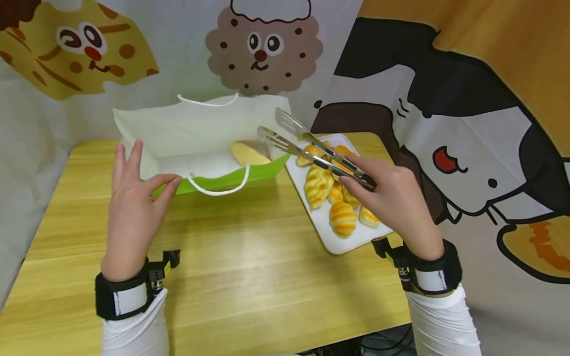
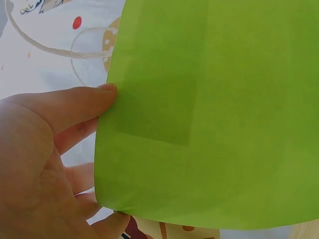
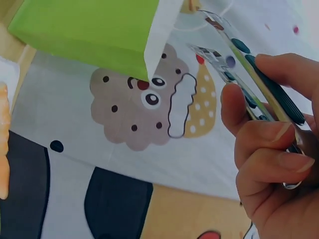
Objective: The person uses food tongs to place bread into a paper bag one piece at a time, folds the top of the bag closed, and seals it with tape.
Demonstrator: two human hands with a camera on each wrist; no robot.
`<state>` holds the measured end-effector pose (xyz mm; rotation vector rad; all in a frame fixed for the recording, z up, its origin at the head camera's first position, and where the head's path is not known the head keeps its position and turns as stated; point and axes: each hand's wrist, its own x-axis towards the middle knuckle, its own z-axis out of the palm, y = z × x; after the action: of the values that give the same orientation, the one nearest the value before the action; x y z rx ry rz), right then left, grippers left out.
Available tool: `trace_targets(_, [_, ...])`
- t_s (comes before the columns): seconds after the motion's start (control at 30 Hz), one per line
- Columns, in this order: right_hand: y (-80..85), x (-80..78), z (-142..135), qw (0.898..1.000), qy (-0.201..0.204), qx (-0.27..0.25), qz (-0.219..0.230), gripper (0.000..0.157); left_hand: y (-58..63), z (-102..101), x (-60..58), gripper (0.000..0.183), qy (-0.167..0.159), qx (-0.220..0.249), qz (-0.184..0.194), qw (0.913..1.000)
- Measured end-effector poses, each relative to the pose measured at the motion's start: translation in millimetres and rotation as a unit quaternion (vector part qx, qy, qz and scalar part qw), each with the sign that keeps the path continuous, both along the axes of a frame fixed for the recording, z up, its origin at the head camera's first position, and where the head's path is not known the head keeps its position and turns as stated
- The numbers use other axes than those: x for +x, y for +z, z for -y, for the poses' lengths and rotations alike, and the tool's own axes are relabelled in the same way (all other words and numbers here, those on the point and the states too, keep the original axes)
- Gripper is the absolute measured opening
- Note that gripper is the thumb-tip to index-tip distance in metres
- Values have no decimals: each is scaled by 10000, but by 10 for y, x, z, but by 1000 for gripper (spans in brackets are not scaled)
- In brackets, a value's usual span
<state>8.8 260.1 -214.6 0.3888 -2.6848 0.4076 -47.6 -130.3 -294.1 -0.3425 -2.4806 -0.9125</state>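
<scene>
At centre-left in the head view, the left hand [image 1: 133, 212] pinches the near rim of the white-lined green paper bag [image 1: 200, 129]; light, even tension there should hold the mouth wide without creasing it. At right, the right hand [image 1: 394, 198] grips the silver metal tongs [image 1: 313, 159], whose parted tips hold nothing visible. A pale yellow bread piece [image 1: 247, 154] lies inside the bag. The glossy golden buns [image 1: 343, 219], on the white rectangular tray [image 1: 328, 243] at centre-right, probably want a gentle squeeze and a lift clear of the rim.

Open green bag [image 1: 200, 129], bread [image 1: 249, 154] inside; silver tongs [image 1: 313, 157] parted
</scene>
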Motion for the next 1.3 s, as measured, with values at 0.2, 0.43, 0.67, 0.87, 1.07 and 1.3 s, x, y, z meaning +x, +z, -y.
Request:
trace_targets(0.2, [-223,164,-90,9958,-452,-726,-333,40,-22,-13,8,18,12,87,91,9999])
trace_targets(0.43, [-467,357,-211,9762,-1376,-1609,-465,35,-48,-47,2,18,-110,133,98,9998])
trace_targets(0.67, [-682,491,-311,9551,-2066,-2067,-483,35,-53,-66,6,17,-83,182,125,9997])
trace_targets(0.87, [-880,575,-372,9226,-2791,-2656,-175,38,-59,-79,-18,17,-66,304,57,9995])
trace_targets(1.07, [-1038,650,-441,9063,-3234,-2710,240,42,-67,-74,-32,17,16,365,47,9993])
trace_targets(1.3, [-1190,799,-667,8836,-3992,-2366,618,45,-52,-55,-44,19,62,303,101,9995])
